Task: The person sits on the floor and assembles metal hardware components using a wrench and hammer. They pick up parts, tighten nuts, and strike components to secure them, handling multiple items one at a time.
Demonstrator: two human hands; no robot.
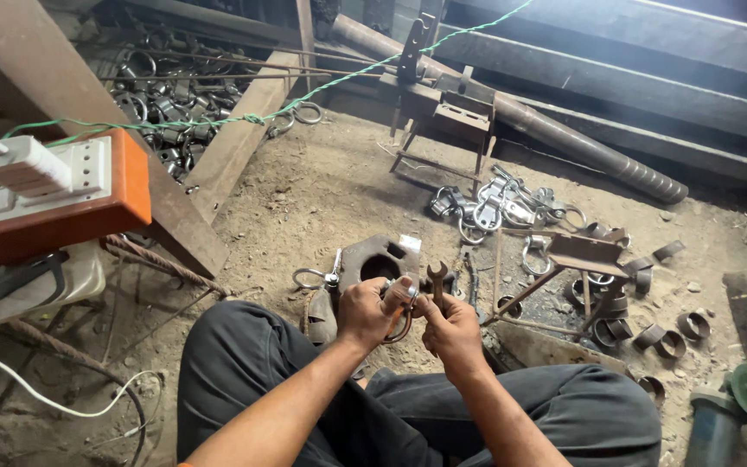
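Two hands meet at frame centre above the knees. Left hand (363,311) closed around one metal clamp (401,304), ring hanging toward 6 o'clock. Right hand (451,327) closed on one spanner (437,284), long axis upright, open jaw pointing 12 o'clock. Both forearms angle up from 6 o'clock. One clamp pile (499,206) at 1 o'clock; roughly seven loose rings (669,339) at 3 o'clock; one socket strip (41,177) at 9 o'clock.

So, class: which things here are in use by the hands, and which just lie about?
In use:
left hand
right hand
metal clamp ring
open-ended spanner

Lying about:
pile of shiny clamps
short metal rings
angle grinder
power strip
long steel pipe
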